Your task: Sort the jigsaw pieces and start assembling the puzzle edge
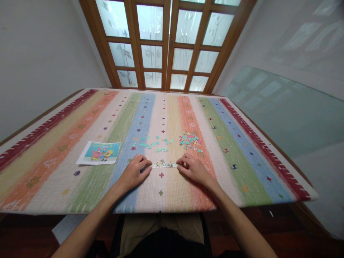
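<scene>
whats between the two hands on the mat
A short joined strip of puzzle pieces spans the gap between the left hand and right hand, in the head view.

This looks like a room in a home. At the far end stand wooden-framed doors (172, 43) with frosted glass panes etched with bamboo, between plain white walls (40, 53). A striped, woven-patterned cloth (242, 143) covers the table, and a cartoon picture card (99, 152) (a jigsaw reference, seemingly) lies near left.
</scene>
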The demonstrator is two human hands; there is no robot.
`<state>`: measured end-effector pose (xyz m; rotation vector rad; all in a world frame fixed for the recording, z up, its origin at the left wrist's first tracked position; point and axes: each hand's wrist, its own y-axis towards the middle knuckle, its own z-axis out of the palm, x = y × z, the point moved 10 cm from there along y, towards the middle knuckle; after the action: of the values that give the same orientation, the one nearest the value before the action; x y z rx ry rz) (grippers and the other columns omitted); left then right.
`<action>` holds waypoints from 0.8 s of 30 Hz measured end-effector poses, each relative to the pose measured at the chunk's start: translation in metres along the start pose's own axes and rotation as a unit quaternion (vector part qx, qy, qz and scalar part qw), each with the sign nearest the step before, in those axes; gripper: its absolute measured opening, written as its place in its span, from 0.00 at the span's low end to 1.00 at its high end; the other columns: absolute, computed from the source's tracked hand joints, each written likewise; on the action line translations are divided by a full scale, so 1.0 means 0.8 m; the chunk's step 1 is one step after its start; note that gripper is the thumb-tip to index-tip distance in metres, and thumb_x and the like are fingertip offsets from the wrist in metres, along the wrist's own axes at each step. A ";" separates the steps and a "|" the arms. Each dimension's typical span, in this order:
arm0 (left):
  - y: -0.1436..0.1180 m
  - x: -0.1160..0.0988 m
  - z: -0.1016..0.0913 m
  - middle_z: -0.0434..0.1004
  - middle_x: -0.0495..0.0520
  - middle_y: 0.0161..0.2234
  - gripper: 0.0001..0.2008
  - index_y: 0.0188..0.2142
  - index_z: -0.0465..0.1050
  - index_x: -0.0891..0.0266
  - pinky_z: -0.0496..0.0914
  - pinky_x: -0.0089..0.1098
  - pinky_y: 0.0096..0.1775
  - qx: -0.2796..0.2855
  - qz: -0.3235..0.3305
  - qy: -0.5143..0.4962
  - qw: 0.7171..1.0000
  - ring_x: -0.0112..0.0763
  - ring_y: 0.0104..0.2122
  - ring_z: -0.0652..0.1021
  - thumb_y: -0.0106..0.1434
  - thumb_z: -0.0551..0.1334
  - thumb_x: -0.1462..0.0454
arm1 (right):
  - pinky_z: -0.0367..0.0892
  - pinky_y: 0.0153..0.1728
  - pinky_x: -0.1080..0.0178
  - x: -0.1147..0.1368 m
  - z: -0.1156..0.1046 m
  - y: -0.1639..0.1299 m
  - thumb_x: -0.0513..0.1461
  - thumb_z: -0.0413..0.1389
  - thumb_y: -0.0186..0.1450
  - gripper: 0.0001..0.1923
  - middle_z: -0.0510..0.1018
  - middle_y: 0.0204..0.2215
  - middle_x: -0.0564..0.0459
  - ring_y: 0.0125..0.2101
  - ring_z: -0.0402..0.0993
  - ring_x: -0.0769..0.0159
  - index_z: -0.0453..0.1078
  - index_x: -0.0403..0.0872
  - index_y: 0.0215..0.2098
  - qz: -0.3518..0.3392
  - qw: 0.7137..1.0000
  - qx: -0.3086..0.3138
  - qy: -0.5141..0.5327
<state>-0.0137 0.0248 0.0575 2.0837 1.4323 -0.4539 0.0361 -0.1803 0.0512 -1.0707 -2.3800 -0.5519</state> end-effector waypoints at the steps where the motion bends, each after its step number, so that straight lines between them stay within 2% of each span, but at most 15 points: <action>1: 0.000 -0.001 0.000 0.74 0.54 0.38 0.07 0.40 0.75 0.59 0.70 0.41 0.47 -0.002 0.001 0.000 1.000 0.38 0.41 0.74 0.68 0.58 0.63 | 0.63 0.36 0.63 0.000 0.000 0.000 0.35 0.56 0.66 0.05 0.73 0.33 0.52 0.31 0.71 0.65 0.75 0.47 0.37 0.001 1.000 0.002 0.001; 9: 0.000 0.000 -0.001 0.74 0.55 0.39 0.08 0.43 0.76 0.59 0.71 0.41 0.47 -0.004 0.003 0.006 1.000 0.38 0.41 0.74 0.69 0.58 0.63 | 0.64 0.36 0.63 -0.001 -0.002 0.001 0.35 0.58 0.65 0.05 0.73 0.33 0.52 0.31 0.70 0.66 0.75 0.45 0.39 -0.008 1.000 -0.006 -0.002; 24: -0.001 0.005 -0.002 0.74 0.54 0.38 0.07 0.39 0.74 0.60 0.70 0.41 0.47 -0.017 -0.003 0.020 1.000 0.38 0.41 0.75 0.68 0.59 0.62 | 0.64 0.36 0.63 -0.002 -0.004 0.002 0.35 0.58 0.65 0.02 0.74 0.33 0.52 0.32 0.70 0.65 0.74 0.45 0.36 -0.007 1.000 -0.014 -0.008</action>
<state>-0.0133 0.0291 0.0566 2.0725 1.4591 -0.3908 0.0389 -0.1820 0.0529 -1.0747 -2.4026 -0.5843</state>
